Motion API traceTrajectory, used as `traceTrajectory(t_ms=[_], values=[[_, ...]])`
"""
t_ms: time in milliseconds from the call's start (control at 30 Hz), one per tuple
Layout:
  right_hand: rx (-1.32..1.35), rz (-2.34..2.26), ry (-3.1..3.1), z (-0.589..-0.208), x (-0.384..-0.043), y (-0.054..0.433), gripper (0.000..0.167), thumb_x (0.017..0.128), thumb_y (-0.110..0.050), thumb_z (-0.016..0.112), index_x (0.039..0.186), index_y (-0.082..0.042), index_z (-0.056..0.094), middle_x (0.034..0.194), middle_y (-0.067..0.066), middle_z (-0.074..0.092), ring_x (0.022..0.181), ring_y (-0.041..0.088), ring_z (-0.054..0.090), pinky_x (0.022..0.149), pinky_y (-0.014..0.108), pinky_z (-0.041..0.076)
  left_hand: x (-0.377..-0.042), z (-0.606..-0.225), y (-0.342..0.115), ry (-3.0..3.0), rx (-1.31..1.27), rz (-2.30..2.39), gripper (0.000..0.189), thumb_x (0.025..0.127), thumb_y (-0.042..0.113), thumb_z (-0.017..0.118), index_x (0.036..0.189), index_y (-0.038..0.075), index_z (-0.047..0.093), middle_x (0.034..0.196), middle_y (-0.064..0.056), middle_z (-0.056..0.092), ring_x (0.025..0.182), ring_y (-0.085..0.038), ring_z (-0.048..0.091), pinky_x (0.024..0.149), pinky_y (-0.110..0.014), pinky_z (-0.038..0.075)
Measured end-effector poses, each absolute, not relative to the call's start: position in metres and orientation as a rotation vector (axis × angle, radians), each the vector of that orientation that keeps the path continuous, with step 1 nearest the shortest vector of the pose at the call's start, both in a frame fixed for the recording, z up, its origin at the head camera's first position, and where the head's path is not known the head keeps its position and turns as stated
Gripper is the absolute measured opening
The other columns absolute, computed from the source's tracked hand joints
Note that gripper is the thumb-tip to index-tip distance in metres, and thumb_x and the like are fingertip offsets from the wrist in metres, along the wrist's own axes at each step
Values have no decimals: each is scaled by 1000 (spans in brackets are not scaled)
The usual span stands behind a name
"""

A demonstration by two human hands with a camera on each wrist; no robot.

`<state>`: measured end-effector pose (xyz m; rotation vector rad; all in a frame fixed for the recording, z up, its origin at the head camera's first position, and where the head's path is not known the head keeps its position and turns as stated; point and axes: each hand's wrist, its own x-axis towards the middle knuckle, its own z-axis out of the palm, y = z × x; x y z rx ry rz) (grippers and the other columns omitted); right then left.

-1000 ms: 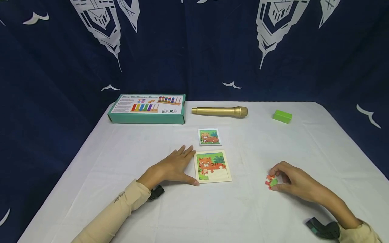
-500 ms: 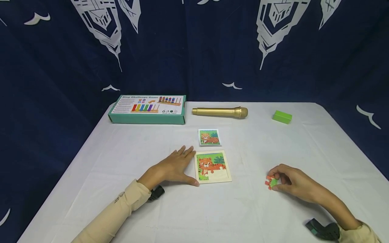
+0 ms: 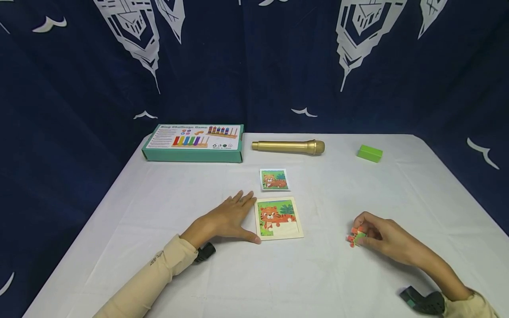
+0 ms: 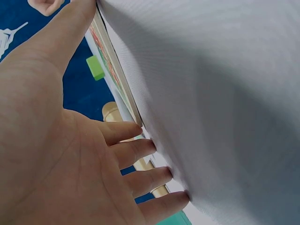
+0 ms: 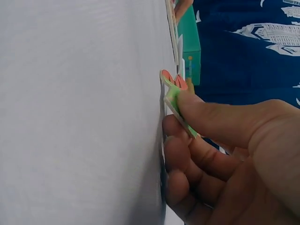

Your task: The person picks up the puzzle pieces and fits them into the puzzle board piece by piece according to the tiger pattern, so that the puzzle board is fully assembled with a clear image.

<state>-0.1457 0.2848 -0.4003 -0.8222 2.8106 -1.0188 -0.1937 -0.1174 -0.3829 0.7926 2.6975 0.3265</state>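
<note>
A square wooden jigsaw board (image 3: 299, 230) with a tiger picture lies mid-table, its lower right part bare. My left hand (image 3: 228, 218) rests spread at the board's left side, thumb at the lower corner and index finger at the upper one. In the left wrist view, that hand's straight fingertips (image 4: 149, 146) touch the cloth beside the board's edge. Off to the right, my right hand (image 3: 383, 236) pinches a puzzle piece (image 3: 353, 238) between thumb and fingers. The right wrist view has this green and orange-red piece (image 5: 172, 84) tilted close over the cloth, partly hidden by the thumb.
Just behind the board is a small tiger picture card (image 3: 274, 180). Farther back stand a green-sided game box (image 3: 192, 154), a gold microphone (image 3: 284, 146) and a green block (image 3: 370, 153). A white cloth (image 3: 310, 282) covers the table, and a dark blue curtain (image 3: 246, 66) hangs behind.
My right hand's fingers have shifted a little and the puzzle piece has turned slightly in their pinch. The left hand and the board have stayed where they were.
</note>
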Motion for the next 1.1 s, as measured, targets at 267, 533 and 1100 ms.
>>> traceTrajectory(t_ms=[267, 533, 1100], values=[[-832, -1131, 2770, -395, -147, 287, 26, 87, 7, 62, 106, -11, 60, 94, -3, 67, 84, 2, 63, 69, 20, 54, -194, -383, -118, 2694, 795, 328, 115, 70, 70, 69, 152, 4, 21, 160, -11, 13, 147, -33, 7, 117, -51, 14], [-813, -1269, 2615, -393, -148, 292, 19, 93, 8, 52, 110, 1, 58, 99, 11, 69, 73, 12, 67, 63, 25, 55, -195, -384, -117, 2699, 793, 318, 115, 70, 70, 69, 152, 4, 22, 160, -10, 13, 147, -33, 7, 117, -52, 14], [-754, -1374, 2533, -387, -151, 292, 14, 93, 1, 57, 105, 7, 54, 90, 14, 71, 75, 21, 70, 68, 31, 57, -195, -383, -117, 2700, 792, 316, 115, 70, 70, 69, 152, 4, 22, 160, -10, 13, 147, -33, 7, 116, -52, 15]])
